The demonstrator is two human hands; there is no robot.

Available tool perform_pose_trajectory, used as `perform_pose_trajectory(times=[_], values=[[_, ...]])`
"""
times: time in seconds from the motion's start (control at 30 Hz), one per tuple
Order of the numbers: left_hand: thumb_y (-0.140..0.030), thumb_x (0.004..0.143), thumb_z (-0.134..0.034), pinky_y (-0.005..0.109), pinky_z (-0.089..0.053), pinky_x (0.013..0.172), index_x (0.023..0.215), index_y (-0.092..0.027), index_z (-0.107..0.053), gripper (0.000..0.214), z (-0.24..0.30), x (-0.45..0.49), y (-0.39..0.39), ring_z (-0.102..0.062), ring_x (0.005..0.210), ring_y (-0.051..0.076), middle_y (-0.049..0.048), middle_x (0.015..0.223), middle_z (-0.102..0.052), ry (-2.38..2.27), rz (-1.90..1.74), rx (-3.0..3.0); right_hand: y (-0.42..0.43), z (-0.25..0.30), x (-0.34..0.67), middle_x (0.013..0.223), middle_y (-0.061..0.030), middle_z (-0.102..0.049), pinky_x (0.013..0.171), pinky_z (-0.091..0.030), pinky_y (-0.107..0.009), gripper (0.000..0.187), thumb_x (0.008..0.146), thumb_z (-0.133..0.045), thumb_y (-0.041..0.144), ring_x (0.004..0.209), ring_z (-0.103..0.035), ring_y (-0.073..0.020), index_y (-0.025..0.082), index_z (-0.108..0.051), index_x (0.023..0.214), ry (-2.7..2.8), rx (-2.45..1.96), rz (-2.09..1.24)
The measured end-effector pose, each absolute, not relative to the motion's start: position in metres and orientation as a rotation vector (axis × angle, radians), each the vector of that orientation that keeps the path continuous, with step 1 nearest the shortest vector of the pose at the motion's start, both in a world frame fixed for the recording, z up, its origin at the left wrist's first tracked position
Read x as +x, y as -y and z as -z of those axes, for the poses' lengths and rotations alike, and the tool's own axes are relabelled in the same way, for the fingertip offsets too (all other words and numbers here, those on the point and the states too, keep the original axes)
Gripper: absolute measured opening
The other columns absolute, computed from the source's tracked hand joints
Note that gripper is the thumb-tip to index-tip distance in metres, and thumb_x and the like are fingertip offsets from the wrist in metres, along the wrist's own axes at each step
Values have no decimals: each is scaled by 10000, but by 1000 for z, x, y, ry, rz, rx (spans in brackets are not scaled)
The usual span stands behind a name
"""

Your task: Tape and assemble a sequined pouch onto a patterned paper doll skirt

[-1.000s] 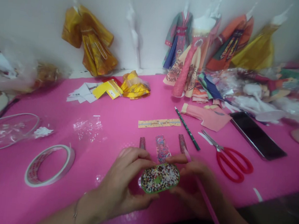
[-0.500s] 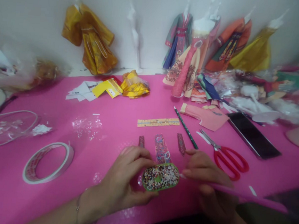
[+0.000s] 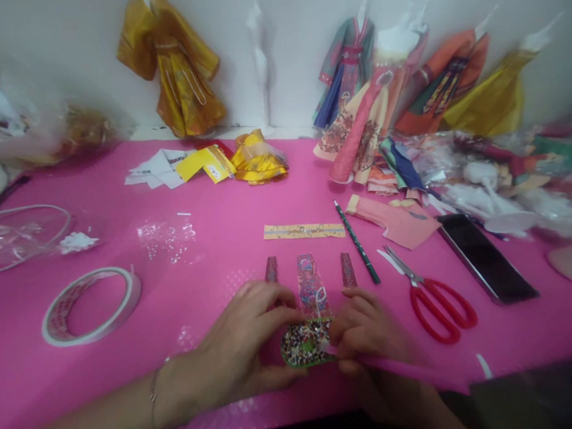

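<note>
The left grip is closed on the left end of the box, with the thumb at its near rim. The right grip pinches a pink stick, whose pale tip is at the beads in the box. That grip hides the box's right end. The box looks light and stiff, and its rim seems a good place to hold. The beads look tiny, hard and loose, so they may roll out if it tips. The stick looks light and smooth, best held near the tip.

Just past the grips lies a patterned strip, likely thin and bendy. Left of the left grip, the tape has red print inside, too blurry to read. Past the right grip is a dark pencil. Far past the left grip, a yellow card has marks too small to read.
</note>
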State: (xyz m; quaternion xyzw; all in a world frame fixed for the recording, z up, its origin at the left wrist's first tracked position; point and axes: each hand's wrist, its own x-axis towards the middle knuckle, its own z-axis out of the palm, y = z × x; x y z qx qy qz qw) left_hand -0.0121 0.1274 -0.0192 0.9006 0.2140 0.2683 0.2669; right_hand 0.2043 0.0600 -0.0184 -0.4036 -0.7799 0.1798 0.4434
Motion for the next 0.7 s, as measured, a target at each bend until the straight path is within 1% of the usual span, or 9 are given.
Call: perform_pose_trajectory(times=[0.17, 0.3, 0.43, 0.7], values=[[-307, 765, -757, 406, -476, 814, 1187, -213, -568, 471, 21, -12, -127, -568, 976, 253, 84, 1106, -593, -560, -732, 2429, -59, 24, 207, 728, 44, -603, 965, -370, -426, 101, 920, -519, 210, 686, -570, -151, 246, -504, 826, 1982, -999, -467], [-280, 739, -768, 411, -480, 812, 1153, -220, -578, 459, 20, -11, -127, -576, 963, 253, 82, 1093, -604, -560, -731, 2433, -60, 25, 209, 736, 44, -597, 962, -363, -426, 92, 908, -532, 207, 696, -564, -150, 242, -494, 832, 1989, -1009, -480], [-293, 741, -771, 414, -483, 806, 1160, -229, -568, 470, 20, -11, -126, -577, 959, 253, 80, 1095, -603, -568, -728, 2423, -60, 24, 210, 738, 46, -585, 984, -343, -419, 89, 893, -529, 178, 694, -571, -146, 241, -497, 838, 2010, -1013, -499], [-285, 728, -794, 405, -474, 822, 1164, -209, -566, 497, 20, -10, -126, -569, 982, 249, 83, 1111, -586, -556, -745, 2419, -58, 25, 209, 746, 36, -583, 973, -350, -429, 96, 912, -513, 189, 708, -548, -153, 243, -487, 837, 2010, -1028, -507]])
